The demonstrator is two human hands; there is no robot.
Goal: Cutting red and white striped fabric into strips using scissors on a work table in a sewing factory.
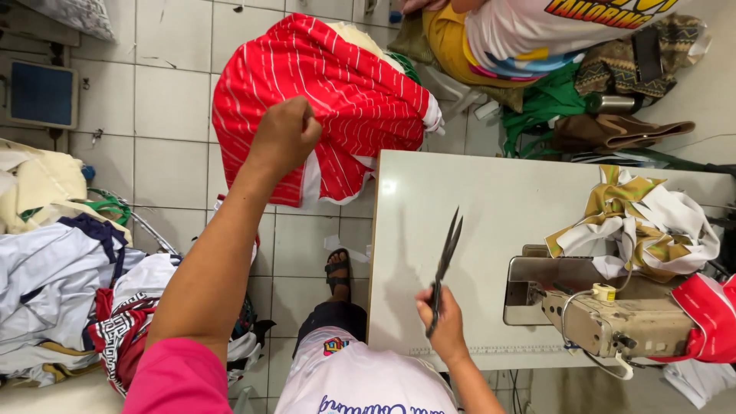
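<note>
Beyond the table [475,230] edge, left fingers [295,123] clamp red cloth [345,92]; right fingers [433,303] close around scissors [445,261], blades pointing away.

Your sewing table [460,230] and the tiled floor [172,100]

On your pale table sit a beige sewing machine [606,314] and a crumpled heap of white and gold fabric [644,222]. On the floor to your left you have piled garments [69,284] beside a wire basket [130,218].

pink short sleeve [178,377] on left arm, white printed shirt [360,383], dark shorts [331,316], black sandal [338,268]
</note>
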